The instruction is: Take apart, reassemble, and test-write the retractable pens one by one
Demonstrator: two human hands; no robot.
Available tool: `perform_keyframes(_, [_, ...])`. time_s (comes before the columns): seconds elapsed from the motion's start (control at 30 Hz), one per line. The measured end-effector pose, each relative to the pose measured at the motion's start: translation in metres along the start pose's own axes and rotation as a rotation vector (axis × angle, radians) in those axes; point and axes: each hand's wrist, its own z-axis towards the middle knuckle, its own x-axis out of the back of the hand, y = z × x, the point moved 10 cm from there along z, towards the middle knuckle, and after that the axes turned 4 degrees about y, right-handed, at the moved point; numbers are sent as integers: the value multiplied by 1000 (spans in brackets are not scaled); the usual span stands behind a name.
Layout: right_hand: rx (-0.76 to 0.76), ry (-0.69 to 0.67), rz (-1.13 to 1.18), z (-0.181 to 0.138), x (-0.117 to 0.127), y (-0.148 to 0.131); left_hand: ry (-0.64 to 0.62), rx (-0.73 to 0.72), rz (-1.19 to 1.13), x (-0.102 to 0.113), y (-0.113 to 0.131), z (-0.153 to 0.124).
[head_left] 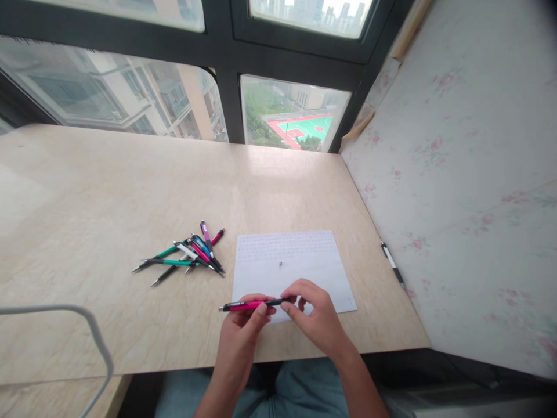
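Note:
A pink and black pen (250,305) lies level between my two hands, over the near edge of a sheet of paper (300,273). My left hand (243,328) grips its pink barrel between thumb and fingers. At the black grip end, the thumb and fingertips of my right hand (312,313) pinch the pen; its very tip is hidden by them. Faint lines of handwriting cover the upper part of the sheet. A tiny dark piece (281,264), too small to name, rests on the paper beyond my hands.
Left of the paper lies a loose pile of several pens (195,252). One white and black pen (392,264) is by the papered wall (470,191) at right. A grey cable (93,325) loops over the near left of the marbled tabletop (130,191). Windows stand behind.

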Motion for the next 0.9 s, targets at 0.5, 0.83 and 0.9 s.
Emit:
perform_keyframes(0.5, [-20, 69, -193, -11, 29, 18, 111, 70, -221, 22, -4, 7])
perform_keyframes(0.83, [-54, 236, -501, 7, 25, 42, 136, 76, -232, 22, -8, 5])
perform_keyframes(0.9, [-61, 233, -527, 10, 20, 44, 143, 81, -234, 23, -10, 5])
